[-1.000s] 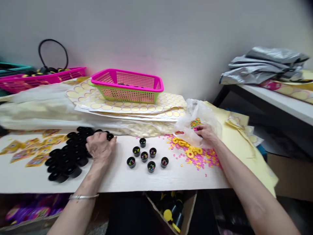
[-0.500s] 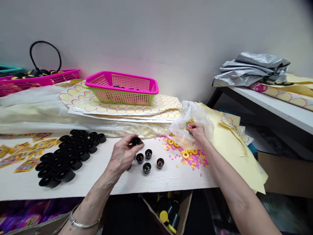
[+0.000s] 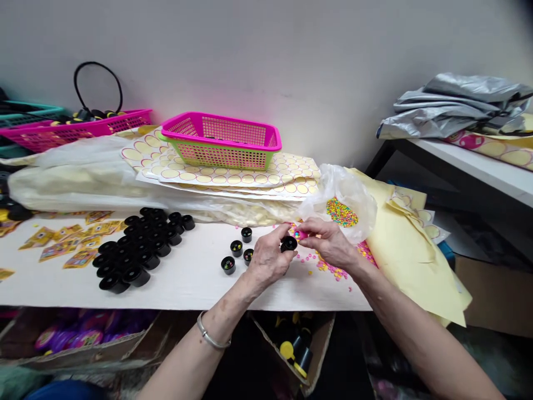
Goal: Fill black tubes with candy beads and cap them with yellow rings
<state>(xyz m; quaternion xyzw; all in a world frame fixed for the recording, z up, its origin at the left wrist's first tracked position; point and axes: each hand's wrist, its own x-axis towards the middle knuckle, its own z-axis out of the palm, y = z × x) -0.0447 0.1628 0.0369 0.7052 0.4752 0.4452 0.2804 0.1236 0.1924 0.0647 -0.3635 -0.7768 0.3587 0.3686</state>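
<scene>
Forearms (image 3: 187,355) angle inward from the lower edge, hands meeting over the white tabletop (image 3: 187,291). Left hand (image 3: 268,256): thumb and fingers curled around a small black cup (image 3: 288,244), its mouth facing the camera. Right hand (image 3: 328,241): back of hand up, fingertips pinching a small pink scoop (image 3: 300,235) with coloured beads in it. Scoop sits just beside the held cup's rim; contact cannot be told. Clear plastic bag (image 3: 366,214) of multicoloured beads (image 3: 342,212) lies just beyond right hand. Loose cups (image 3: 228,265), some containing beads, stand left of left hand; dense cup cluster (image 3: 144,244) farther left.
</scene>
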